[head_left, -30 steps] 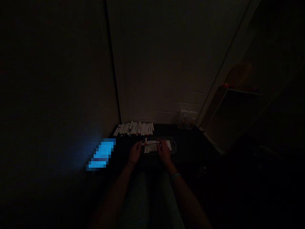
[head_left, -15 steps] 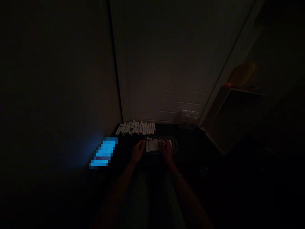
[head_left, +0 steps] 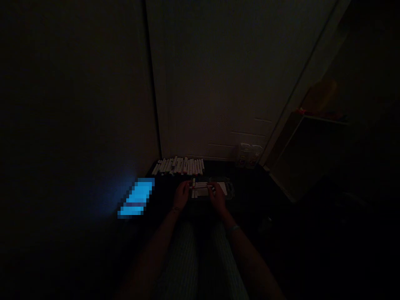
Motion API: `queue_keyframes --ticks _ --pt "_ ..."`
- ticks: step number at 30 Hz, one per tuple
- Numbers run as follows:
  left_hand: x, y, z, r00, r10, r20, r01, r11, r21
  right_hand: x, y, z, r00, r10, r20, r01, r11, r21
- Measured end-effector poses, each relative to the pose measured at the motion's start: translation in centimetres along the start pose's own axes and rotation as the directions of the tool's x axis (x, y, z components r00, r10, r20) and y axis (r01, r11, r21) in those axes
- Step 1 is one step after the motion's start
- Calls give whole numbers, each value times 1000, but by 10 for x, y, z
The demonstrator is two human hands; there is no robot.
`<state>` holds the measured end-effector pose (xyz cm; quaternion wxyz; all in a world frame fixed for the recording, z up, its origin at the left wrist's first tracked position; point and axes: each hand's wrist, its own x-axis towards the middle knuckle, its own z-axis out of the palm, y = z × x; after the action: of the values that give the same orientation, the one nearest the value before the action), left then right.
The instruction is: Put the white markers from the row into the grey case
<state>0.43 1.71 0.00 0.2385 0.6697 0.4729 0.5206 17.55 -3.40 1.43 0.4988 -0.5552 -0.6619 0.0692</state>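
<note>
A marker (head_left: pixel 201 186) is held almost level above a clear case (head_left: pixel 231 190), spanning the gap between the two hands. Its right end is pinched by the fingers of the right hand (head_left: pixel 217 196). Its left end is met by the fingers of the left hand (head_left: pixel 181 196); in the dim light it cannot be told whether they are closed on it. Pale paper (head_left: pixel 203 192) is seen in the case, and upright strips, apparently more markers, are set side by side at its left end. The case is laid on a dark tabletop (head_left: pixel 253 183). Behind it, to the left, a row of white markers (head_left: pixel 181 166) is lined up near the wall (head_left: pixel 218 83). Two clear packages (head_left: pixel 243 156) are stood at the back right. At the left edge, a blurred blue glow (head_left: pixel 137 198) is seen.
</note>
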Motion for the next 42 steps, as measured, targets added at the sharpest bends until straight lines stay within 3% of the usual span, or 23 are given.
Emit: queue_keyframes --ticks 7,14,31,42 --pt "0 -6 0 994 -106 -24 105 994 -15 1 3 -1 998 -40 53 47 989 -141" --pt "0 -2 -5 991 -107 -83 110 994 26 3 6 3 995 -61 77 83 941 -327" --pt "4 -11 0 987 -144 -75 135 985 -110 5 12 7 993 -78 91 109 906 -408" --pt "3 -8 -1 978 -193 -73 173 961 -215 4 16 9 996 -65 68 85 930 -357"
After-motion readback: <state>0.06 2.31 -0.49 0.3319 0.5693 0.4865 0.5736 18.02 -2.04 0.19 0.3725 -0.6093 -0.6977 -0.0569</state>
